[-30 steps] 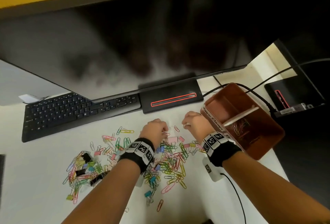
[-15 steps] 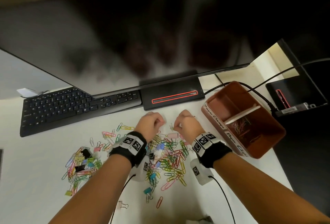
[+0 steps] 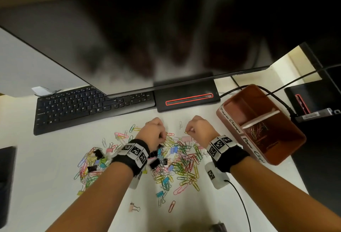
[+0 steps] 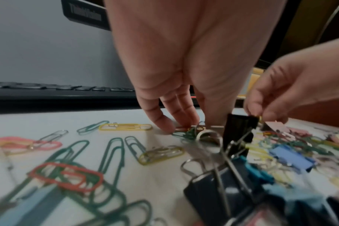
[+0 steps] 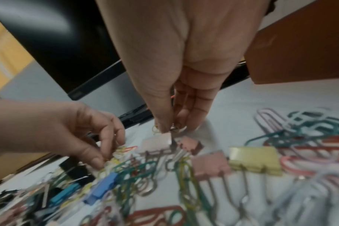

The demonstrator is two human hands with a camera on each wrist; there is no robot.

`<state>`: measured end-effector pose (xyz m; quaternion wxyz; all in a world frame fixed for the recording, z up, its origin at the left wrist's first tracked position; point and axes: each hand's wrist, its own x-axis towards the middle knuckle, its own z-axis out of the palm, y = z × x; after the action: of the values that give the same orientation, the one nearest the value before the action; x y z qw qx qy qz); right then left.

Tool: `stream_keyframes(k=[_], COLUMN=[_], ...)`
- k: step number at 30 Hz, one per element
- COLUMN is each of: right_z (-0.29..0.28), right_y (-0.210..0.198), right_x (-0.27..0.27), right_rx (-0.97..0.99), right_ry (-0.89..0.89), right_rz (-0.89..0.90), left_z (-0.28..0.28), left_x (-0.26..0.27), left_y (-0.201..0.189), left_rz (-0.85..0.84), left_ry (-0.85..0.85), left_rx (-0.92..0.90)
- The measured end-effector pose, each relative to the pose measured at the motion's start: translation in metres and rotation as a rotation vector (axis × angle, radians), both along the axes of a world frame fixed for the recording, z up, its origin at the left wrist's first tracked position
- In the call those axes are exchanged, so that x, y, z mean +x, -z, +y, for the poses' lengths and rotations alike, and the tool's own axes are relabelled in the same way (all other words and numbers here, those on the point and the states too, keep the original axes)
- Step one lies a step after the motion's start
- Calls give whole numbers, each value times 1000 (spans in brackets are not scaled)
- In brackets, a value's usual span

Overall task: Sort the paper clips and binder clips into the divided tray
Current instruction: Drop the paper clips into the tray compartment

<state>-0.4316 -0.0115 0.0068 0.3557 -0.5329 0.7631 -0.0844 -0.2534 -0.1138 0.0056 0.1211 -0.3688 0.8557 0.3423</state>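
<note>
Both hands have pulled back from beside the tray (image 3: 276, 159) to the far edge of the clip pile (image 3: 177, 159) on the desk (image 3: 46, 185). Left hand (image 3: 154, 133) pinches paper clips (image 4: 186, 132); right hand (image 3: 198, 128) pinches a small wire loop, prob. a clip handle. Tray's near section holds a few paper clips; far section looks empty. Most clips are unsorted, incl. binder clips (image 3: 154, 164).

The brown divided tray (image 3: 227, 119), at the right of the head view, carries white strips along its near wall with black handwriting: the upper strip reads "Paper Clamps", the lower one "Paper Clips". At the upper left of the left wrist view, the monitor stand (image 4: 85, 15) bears blurred lettering, apparently "ThinkVision".
</note>
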Motion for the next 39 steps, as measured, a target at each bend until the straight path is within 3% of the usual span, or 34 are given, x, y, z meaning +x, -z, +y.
stream_keyframes(k=[3,7,15,18,22,28,32,36,39], right_z=[3,5,-5,0,7,45,90,139,155], right_y=[-10,-1,5,7,-3,-51,-95,-122,-115], right_x=[20,47,40,37,33,10,-26,-69,-93], right_rx=[-79,-41,48,29,17,-336,-513,-539,-408], right_ry=[-153,-382,-256,-166,-204,43,262,539,656], right_rz=[-31,151,60,57,78,-62,4,60,92], left_z=[2,2,-2,-3,-8,3,36,88,124], left_x=[-1,0,-3,-1,6,-3,-57,-133,-181], left_y=[-3,-5,3,4,-11,-66,-101,-114,-105], left_rz=[-30,14,-133,-105,34,292,466,613,580], left_ry=[42,-32,113,118,36,24,69,44,-31], left_rx=[-24,45,-3,0,-36,-28,47,173,279])
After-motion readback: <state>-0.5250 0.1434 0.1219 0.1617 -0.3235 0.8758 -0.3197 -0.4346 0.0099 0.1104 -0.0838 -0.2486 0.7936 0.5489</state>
